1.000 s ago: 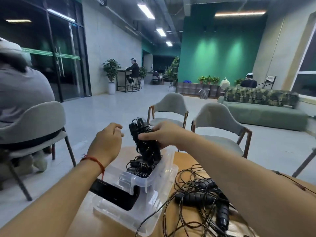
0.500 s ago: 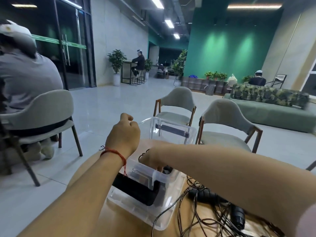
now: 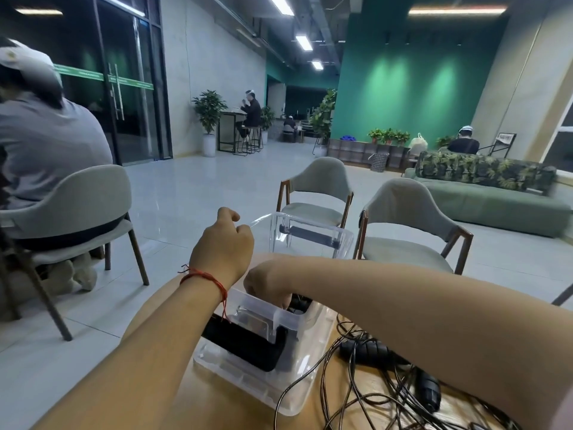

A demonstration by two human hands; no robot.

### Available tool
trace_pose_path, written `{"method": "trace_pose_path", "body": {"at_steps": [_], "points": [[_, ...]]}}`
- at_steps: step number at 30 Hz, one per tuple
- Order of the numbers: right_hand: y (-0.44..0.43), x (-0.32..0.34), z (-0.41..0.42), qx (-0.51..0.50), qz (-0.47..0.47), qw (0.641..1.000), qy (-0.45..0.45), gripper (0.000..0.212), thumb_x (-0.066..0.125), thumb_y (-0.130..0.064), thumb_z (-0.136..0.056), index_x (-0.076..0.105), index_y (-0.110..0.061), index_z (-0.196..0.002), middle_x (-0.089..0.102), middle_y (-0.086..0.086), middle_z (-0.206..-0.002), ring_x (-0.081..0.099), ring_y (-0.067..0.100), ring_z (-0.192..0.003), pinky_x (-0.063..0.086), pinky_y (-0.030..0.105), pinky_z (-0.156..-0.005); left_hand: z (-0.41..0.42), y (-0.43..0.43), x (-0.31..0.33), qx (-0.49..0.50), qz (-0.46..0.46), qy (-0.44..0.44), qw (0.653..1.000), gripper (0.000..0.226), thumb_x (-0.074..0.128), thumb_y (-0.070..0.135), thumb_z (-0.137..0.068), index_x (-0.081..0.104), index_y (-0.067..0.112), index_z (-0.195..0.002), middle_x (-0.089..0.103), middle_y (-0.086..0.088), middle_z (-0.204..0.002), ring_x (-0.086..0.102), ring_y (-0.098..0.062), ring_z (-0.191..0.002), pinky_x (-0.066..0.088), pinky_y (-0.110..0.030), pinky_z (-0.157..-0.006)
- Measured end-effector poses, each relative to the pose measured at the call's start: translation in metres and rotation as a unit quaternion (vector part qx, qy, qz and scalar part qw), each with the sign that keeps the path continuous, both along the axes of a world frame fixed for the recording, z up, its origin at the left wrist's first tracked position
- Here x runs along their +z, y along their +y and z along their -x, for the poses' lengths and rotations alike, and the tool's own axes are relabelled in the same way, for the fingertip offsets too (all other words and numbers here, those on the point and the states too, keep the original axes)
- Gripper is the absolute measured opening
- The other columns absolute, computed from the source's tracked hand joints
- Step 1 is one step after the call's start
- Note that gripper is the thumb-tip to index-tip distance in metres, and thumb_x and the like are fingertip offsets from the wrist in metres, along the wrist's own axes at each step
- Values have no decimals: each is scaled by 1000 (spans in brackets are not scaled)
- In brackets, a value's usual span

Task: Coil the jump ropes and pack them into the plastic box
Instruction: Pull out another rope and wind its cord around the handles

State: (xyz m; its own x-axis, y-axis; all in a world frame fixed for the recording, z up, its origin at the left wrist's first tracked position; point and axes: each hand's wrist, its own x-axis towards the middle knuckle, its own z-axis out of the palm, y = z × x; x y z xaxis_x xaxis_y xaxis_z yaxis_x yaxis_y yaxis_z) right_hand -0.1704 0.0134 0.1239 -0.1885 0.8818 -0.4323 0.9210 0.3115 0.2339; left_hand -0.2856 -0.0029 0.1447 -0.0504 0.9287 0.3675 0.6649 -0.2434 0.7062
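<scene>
Lounge counter [image 3: 201, 405]: plastic box [image 3: 263, 310]; right hand [image 3: 266, 282] inside, at coiled rope [image 3: 299, 302] (fingers hidden, grip untellable); left hand [image 3: 221, 252] curled, empty. Seat coil flat before releasing.

Dim overall, lit from above by strip lights [image 3: 304, 42] and soft spots washing the green wall [image 3: 412, 88]. Pale sheen across the tiled floor [image 3: 201, 187]. Bent and stretched toward the edges (wide lens), smeared soft in the lower right corner.
</scene>
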Motion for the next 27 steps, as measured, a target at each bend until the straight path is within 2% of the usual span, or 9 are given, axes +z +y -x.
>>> {"method": "trace_pose_path", "body": {"at_steps": [2,5,9,12,15,18,21,24,27], "points": [[-4,7,-4,-11,17,1000,9,20,62,-20,-103,75,-5,-99,80,10,-90,73,24,-73,57,28,-63,0,-1,-1,-5,-1,22,1000,32,37,25,-109,46,22,-140,70,-6,-100,65,-24,-83,49,-31,-66],[-18,30,-14,-6,-14,999,47,36,69,-44,-101,70,-12,-85,76,8,-95,67,26,-81,52,33,-71,-3,-5,0,-16,-21,74,997,31,37,24,-110,46,22,-139,69,-5,-95,64,-24,-78,56,-36,-71],[-39,61,-43,-28,-51,991,118,68,79,-65,-86,71,-12,-128,71,6,-127,66,28,-114,53,36,-91,-14,-11,7,-33,-54,161,985,32,34,20,-110,46,22,-140,63,-1,-82,58,-22,-71,41,-35,-65],[-51,81,-68,-25,-98,988,113,76,75,-70,-87,68,-13,-136,65,3,-140,63,27,-121,48,35,-92,-29,-18,16,-52,-60,189,979,34,34,21,-109,45,24,-141,66,-2,-89,60,-28,-80,42,-38,-71],[-59,90,-92,-39,-130,985,102,76,63,-75,-92,72,-9,-129,65,1,-140,64,27,-115,51,37,-94,-51,-21,26,-83,-58,195,975,34,34,21,-107,45,26,-140,73,-11,-111,63,-35,-95,48,-42,-79],[-78,103,-120,-51,-183,975,119,69,51,-70,-102,71,-7,-122,72,5,-111,63,26,-95,46,34,-77,-85,-27,35,-123,-70,193,971,34,35,22,-106,46,28,-137,72,-10,-121,62,-35,-100,46,-41,-79],[-106,113,-159,-88,-207,966,125,54,51,-60,-107,64,-11,-124,66,-1,-109,58,22,-95,37,28,-75,-126,-38,39,-159,-91,192,964,33,36,22,-107,48,27,-138,69,-7,-116,59,-29,-91,44,-38,-74],[-127,110,-208,-134,-213,963,99,55,53,-64,-104,69,-16,-127,72,4,-118,64,27,-101,45,35,-79,-165,-59,37,-205,-95,195,954,31,38,22,-106,50,27,-135,68,-9,-109,63,-29,-88,55,-41,-79],[-153,102,-254,-171,-211,958,91,38,63,-52,-102,72,-20,-121,73,-1,-115,66,26,-105,46,35,-82,-200,-76,26,-256,-69,215,940,29,45,21,-103,57,27,-128,69,-4,-108,65,-25,-94,55,-38,-82]]}}
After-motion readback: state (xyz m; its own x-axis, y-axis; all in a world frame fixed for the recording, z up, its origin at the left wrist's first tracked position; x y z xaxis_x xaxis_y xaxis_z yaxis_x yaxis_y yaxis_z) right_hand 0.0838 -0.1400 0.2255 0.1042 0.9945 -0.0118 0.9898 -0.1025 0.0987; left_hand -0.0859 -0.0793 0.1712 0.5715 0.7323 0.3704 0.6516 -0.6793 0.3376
